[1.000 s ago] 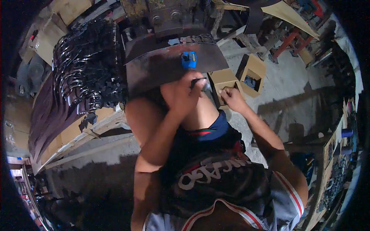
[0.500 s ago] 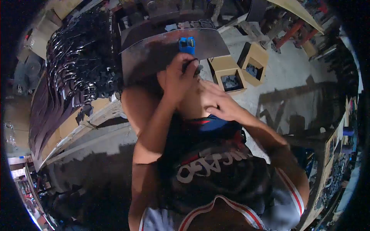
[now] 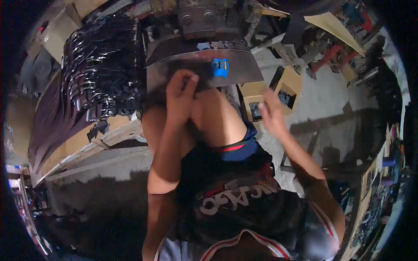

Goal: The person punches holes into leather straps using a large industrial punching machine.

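My left hand is raised over my knee, fingertips at the near edge of a curved rusty metal plate; motion blur hides whether it holds anything. A small blue object lies on that plate, just right of the fingers. My right hand is stretched out, blurred, over an open cardboard box of dark small parts on the floor; I cannot tell what is in it.
A second open cardboard box stands beside the first. A big heap of dark curved metal pieces fills the bench at left. A heavy machine rises behind the plate. Concrete floor lies to the right.
My right hand went from the box to meet my left hand at the knee, then swung back out over the box. My left hand shifted left along the plate's edge.
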Motion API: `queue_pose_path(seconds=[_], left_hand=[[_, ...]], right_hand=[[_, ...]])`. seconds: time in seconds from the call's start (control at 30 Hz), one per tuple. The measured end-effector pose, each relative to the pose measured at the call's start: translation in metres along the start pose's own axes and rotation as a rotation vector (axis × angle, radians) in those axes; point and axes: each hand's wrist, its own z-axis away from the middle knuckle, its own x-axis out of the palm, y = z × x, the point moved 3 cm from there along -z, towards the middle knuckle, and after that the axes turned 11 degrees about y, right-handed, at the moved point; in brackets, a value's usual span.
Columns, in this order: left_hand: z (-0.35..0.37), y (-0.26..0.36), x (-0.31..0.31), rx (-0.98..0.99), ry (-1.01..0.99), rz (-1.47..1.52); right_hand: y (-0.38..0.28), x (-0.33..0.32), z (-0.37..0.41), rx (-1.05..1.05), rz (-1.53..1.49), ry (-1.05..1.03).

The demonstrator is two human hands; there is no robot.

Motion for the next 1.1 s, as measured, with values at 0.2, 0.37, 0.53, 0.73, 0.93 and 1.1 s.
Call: queue_pose_path(seconds=[0.2, 0.37, 0.53, 0.73, 0.93, 1.1], left_hand=[[0.062, -0.009, 0.069, 0.263, -0.463, -0.108], [0.065, 0.012, 0.073, 0.388, -0.359, -0.14], [0.04, 0.016, 0.046, 0.299, -0.159, -0.285], [0.004, 0.019, 0.001, 0.082, 0.111, -0.284], [0.007, -0.01, 0.016, 0.271, 0.115, -0.277], [0.006, -0.009, 0.01, 0.316, 0.045, -0.252]], right_hand=[[-0.099, 0.006, 0.015, 0.369, -0.904, -0.014], [-0.048, 0.004, 0.01, 0.452, -0.691, -0.013], [0.125, 0.003, 0.017, 0.648, -0.404, 0.243], [0.071, -0.013, -0.008, 0.387, -0.163, 0.282], [-0.118, 0.02, -0.103, -0.324, -0.048, -0.116], [-0.071, 0.074, -0.13, -0.035, -0.372, -0.269]])
